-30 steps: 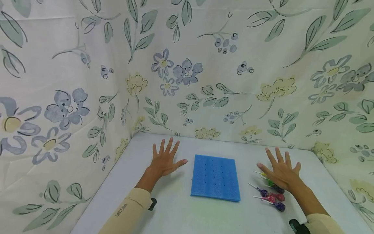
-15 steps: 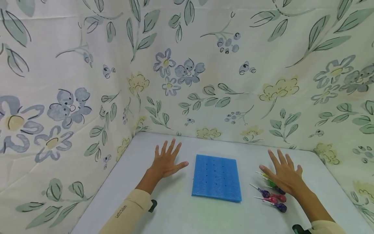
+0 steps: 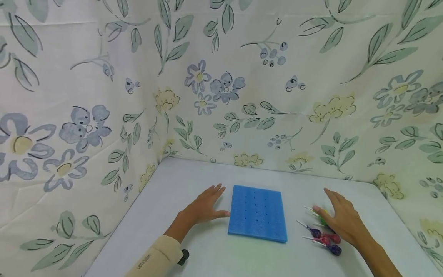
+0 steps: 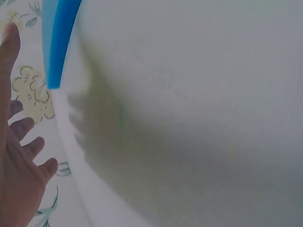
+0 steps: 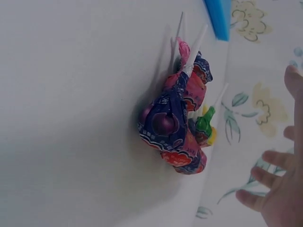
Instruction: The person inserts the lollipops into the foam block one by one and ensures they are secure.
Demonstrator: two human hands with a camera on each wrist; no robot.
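Note:
A blue foam pad [image 3: 257, 213] with small holes lies flat in the middle of the white table [image 3: 214, 254]. My left hand [image 3: 207, 206] hovers just left of the pad, fingers straight, holding nothing; the left wrist view shows the hand [image 4: 19, 175] and the pad's edge [image 4: 59, 38]. My right hand [image 3: 340, 217] hangs open over a small pile of wrapped lollipops [image 3: 323, 236] right of the pad. The right wrist view shows the lollipops [image 5: 182, 127], purple, pink and green, with white sticks, and my spread fingers [image 5: 277, 189] apart from them.
Floral cloth walls [image 3: 242, 96] enclose the table on the left, back and right. A small black object [image 3: 183, 257] sits at my left sleeve cuff.
Both hands have lowered and drawn in: the left toward the pad's left edge, the right down over the lollipops. The view has shifted slightly.

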